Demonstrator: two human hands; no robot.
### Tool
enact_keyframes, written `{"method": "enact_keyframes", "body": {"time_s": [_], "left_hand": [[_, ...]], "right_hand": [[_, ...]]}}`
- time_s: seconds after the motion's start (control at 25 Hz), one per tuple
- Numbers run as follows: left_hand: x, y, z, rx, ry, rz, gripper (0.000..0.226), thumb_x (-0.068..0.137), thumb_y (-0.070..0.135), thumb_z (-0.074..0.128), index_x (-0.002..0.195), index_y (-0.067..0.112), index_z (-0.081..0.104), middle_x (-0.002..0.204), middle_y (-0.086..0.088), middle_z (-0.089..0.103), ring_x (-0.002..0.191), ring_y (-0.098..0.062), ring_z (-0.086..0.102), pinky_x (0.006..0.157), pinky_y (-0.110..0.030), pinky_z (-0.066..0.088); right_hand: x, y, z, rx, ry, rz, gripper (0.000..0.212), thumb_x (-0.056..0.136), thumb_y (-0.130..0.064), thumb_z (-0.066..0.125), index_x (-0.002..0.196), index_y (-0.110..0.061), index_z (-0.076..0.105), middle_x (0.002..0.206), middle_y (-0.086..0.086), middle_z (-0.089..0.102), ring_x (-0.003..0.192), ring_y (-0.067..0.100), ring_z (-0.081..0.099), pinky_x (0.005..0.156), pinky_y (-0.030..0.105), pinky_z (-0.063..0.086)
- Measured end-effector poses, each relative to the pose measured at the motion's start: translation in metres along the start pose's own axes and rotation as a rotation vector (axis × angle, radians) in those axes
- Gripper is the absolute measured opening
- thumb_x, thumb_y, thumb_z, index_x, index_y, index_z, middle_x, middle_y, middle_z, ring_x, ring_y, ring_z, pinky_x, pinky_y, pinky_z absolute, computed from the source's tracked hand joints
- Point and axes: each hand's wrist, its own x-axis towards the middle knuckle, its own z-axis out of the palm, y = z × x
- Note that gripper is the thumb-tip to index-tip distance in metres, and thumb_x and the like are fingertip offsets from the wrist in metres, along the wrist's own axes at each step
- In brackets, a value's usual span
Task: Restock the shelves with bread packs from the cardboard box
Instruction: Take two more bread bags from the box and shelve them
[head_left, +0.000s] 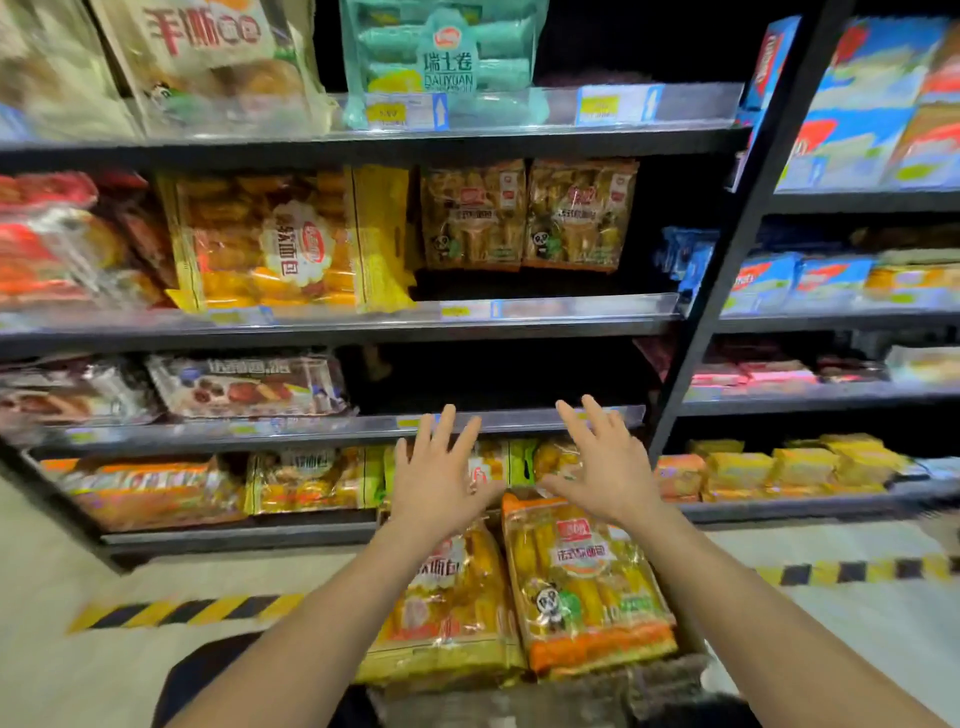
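Left hand (441, 483) and right hand (608, 473) are spread wide, holding nothing; two bread packs (587, 587) lie side by side under the wrists, before the shelves (311, 431); likely light, soft, slippery film; grip the sides gently.

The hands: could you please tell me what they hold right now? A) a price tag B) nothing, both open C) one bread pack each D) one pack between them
B: the left hand and right hand both show spread fingers holding nothing, over the bread packs.
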Motion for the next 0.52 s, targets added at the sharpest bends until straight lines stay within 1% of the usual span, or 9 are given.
{"method": "enact_keyframes", "body": {"time_s": [0.12,0.2,0.28,0.32,0.36,0.44,0.48,0.52], "left_hand": [[-0.036,-0.012,0.038,-0.044,-0.069,-0.064,0.084,0.082,0.076,0.038,0.151,0.039,0.007,0.162,0.000,0.001,0.148,-0.027,0.001,0.114,-0.056,0.013],[-0.057,-0.025,0.060,-0.054,-0.125,-0.136,0.080,0.084,0.073,0.037,0.151,0.039,0.008,0.162,0.001,0.002,0.148,-0.028,0.004,0.113,-0.057,0.016],[-0.076,-0.041,0.076,-0.091,-0.163,-0.240,0.073,0.088,0.067,0.037,0.150,0.035,0.017,0.162,-0.002,0.004,0.147,-0.030,0.008,0.111,-0.058,0.023],[-0.085,-0.049,0.082,-0.134,-0.170,-0.301,0.070,0.089,0.064,0.039,0.150,0.034,0.019,0.162,-0.004,0.007,0.146,-0.031,0.011,0.109,-0.058,0.028],[-0.093,-0.057,0.088,-0.193,-0.182,-0.366,0.071,0.090,0.062,0.041,0.150,0.033,0.019,0.161,-0.006,0.009,0.145,-0.032,0.014,0.107,-0.058,0.031],[-0.106,-0.070,0.095,-0.355,-0.226,-0.526,0.081,0.086,0.067,0.046,0.152,0.034,0.013,0.160,-0.012,0.010,0.144,-0.035,0.017,0.106,-0.055,0.033],[-0.110,-0.075,0.098,-0.448,-0.265,-0.602,0.089,0.082,0.071,0.048,0.153,0.035,0.009,0.159,-0.015,0.011,0.144,-0.036,0.019,0.107,-0.053,0.033],[-0.112,-0.078,0.101,-0.546,-0.301,-0.649,0.095,0.078,0.074,0.051,0.153,0.036,0.006,0.158,-0.015,0.016,0.142,-0.036,0.024,0.107,-0.051,0.033]], "right_hand": [[-0.031,0.016,0.046,0.066,-0.130,0.079,0.089,0.082,-0.066,0.052,0.152,-0.038,0.004,0.162,0.000,0.000,0.148,0.030,0.008,0.113,0.052,0.026],[-0.049,0.033,0.075,0.109,-0.203,0.121,0.079,0.088,-0.059,0.048,0.152,-0.039,0.006,0.162,0.001,0.001,0.148,0.032,0.009,0.112,0.054,0.030],[-0.064,0.053,0.099,0.159,-0.252,0.169,0.070,0.092,-0.051,0.045,0.151,-0.037,0.011,0.162,0.002,0.005,0.146,0.034,0.015,0.110,0.054,0.033],[-0.070,0.061,0.106,0.189,-0.264,0.197,0.069,0.091,-0.050,0.046,0.150,-0.037,0.013,0.161,0.002,0.008,0.144,0.035,0.020,0.109,0.054,0.034],[-0.076,0.070,0.114,0.220,-0.284,0.247,0.071,0.088,-0.053,0.047,0.149,-0.039,0.012,0.161,0.003,0.010,0.142,0.036,0.025,0.108,0.055,0.036],[-0.087,0.078,0.122,0.319,-0.314,0.356,0.081,0.082,-0.063,0.051,0.148,-0.045,0.007,0.159,0.003,0.016,0.138,0.036,0.032,0.106,0.054,0.039],[-0.092,0.077,0.123,0.395,-0.322,0.399,0.085,0.080,-0.066,0.054,0.147,-0.047,0.006,0.157,0.004,0.023,0.136,0.035,0.037,0.105,0.052,0.041],[-0.096,0.074,0.121,0.464,-0.320,0.427,0.087,0.079,-0.066,0.058,0.148,-0.047,0.007,0.153,0.004,0.033,0.132,0.034,0.043,0.102,0.050,0.043]]}}
